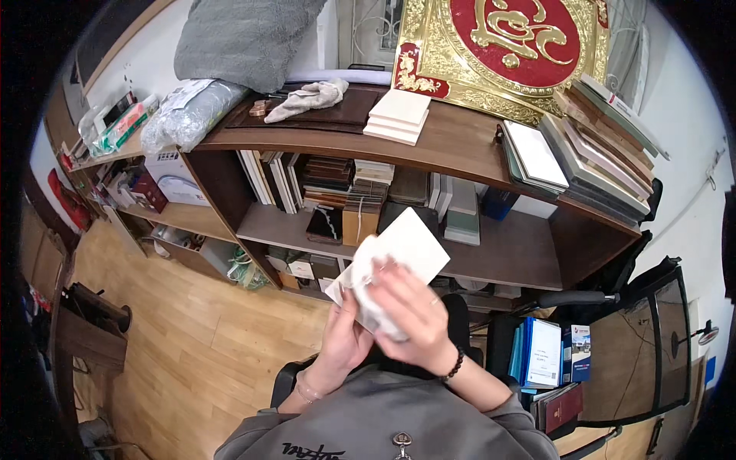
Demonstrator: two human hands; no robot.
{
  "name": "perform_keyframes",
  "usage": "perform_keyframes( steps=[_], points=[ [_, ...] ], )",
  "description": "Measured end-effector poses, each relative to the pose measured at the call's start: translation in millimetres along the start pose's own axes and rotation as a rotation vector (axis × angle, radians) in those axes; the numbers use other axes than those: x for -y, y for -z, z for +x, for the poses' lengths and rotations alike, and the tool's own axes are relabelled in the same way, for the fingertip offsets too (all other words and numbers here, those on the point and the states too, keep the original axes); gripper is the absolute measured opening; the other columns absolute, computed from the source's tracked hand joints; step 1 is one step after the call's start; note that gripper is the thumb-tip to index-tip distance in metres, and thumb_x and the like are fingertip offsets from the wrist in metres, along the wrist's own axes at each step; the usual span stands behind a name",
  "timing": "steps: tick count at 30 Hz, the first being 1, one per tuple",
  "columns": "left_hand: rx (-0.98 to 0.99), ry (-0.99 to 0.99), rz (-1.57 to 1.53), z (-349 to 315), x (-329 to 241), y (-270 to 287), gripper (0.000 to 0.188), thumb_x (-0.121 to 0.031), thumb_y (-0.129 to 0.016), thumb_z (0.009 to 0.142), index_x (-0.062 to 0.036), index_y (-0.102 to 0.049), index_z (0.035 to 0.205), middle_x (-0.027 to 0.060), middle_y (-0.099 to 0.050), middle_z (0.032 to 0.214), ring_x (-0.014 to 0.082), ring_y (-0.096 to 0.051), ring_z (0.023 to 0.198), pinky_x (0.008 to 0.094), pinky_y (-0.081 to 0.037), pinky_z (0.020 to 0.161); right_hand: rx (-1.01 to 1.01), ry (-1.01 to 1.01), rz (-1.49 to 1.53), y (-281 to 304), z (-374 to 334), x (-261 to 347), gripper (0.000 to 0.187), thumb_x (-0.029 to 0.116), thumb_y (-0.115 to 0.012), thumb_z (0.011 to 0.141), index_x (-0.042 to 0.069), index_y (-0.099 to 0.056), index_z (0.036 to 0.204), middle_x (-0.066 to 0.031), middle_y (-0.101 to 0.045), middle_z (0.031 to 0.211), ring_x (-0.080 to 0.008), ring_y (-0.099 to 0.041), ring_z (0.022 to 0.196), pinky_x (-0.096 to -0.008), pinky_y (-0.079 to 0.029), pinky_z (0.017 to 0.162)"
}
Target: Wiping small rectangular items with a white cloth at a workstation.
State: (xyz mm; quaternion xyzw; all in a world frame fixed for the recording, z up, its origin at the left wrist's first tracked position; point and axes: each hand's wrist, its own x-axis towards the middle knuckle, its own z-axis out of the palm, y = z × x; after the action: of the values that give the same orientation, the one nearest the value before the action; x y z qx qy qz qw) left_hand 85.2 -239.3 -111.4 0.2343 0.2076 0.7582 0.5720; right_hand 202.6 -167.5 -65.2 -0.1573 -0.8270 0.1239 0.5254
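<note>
My left hand (343, 337) holds a white square tile (410, 244) from below, tilted up in front of my chest. My right hand (410, 307) presses a white cloth (366, 261) against the tile's face; the cloth bunches under my fingers and hides the tile's lower part. A dark bead bracelet sits on my right wrist. Both forearms come up from the lower edge in grey sleeves.
A dark wooden shelf unit (460, 146) stands ahead, holding stacked sample boards, books and white tiles (399, 115). A grey rag (307, 98) and a grey cushion (245, 38) lie on top. A red-and-gold framed panel (506, 46) leans behind. Binders (544, 353) stand at right, wood floor at left.
</note>
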Motion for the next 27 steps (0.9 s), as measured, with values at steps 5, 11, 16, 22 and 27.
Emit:
perform_keyframes(
  steps=[5,11,16,22,27],
  points=[
    [-0.027,-0.016,-0.079,0.3,3.0,-8.3,0.044,-0.026,-0.038,0.097,-0.003,-0.031,0.133,0.0104,-0.043,0.132,0.023,-0.045,0.12,0.0394,-0.037,0.102,-0.163,-0.079,-0.135,8.1,16.9,-16.8,0.047,0.001,-0.062,0.063,0.001,-0.06,0.109,-0.017,-0.056,0.119,-0.0344,-0.051,0.115,-0.0411,-0.04,0.099],
    [-0.099,-0.002,-0.131,-0.7,4.1,-0.4,0.044,-0.027,-0.038,0.097,-0.0031,-0.032,0.133,0.0107,-0.043,0.132,0.0232,-0.043,0.121,0.0397,-0.036,0.102,0.024,0.048,-0.034,11.2,-0.2,1.6,0.044,-0.003,-0.059,0.06,-0.004,-0.061,0.104,-0.0176,-0.059,0.111,-0.0341,-0.054,0.111,-0.0405,-0.042,0.096],
    [0.01,-0.065,-0.102,1.0,4.0,0.0,0.044,-0.027,-0.039,0.096,-0.0023,-0.032,0.133,0.0113,-0.042,0.132,0.0236,-0.043,0.121,0.0396,-0.036,0.103,-0.033,-0.038,-0.037,12.3,-10.1,9.3,0.043,-0.003,-0.059,0.06,-0.003,-0.062,0.103,-0.0175,-0.06,0.109,-0.0345,-0.055,0.11,-0.0404,-0.042,0.096],
    [-0.058,-0.063,-0.143,7.6,3.3,-12.0,0.045,-0.028,-0.04,0.096,-0.0011,-0.033,0.132,0.0123,-0.045,0.129,0.0243,-0.044,0.121,0.0396,-0.035,0.103,0.004,-0.013,-0.019,15.1,-6.4,-0.6,0.044,-0.001,-0.06,0.058,-0.003,-0.062,0.102,-0.0186,-0.06,0.11,-0.0349,-0.054,0.111,-0.0397,-0.042,0.096],
    [-0.069,-0.111,-0.011,2.3,8.1,-6.9,0.05,-0.032,-0.036,0.097,-0.0019,-0.028,0.135,0.0143,-0.04,0.134,0.0253,-0.038,0.125,0.0402,-0.031,0.105,-0.055,-0.11,-0.034,3.6,-19.4,10.0,0.049,-0.001,-0.057,0.059,-0.003,-0.06,0.108,-0.0191,-0.057,0.116,-0.0338,-0.053,0.113,-0.0386,-0.041,0.097]
  ],
)
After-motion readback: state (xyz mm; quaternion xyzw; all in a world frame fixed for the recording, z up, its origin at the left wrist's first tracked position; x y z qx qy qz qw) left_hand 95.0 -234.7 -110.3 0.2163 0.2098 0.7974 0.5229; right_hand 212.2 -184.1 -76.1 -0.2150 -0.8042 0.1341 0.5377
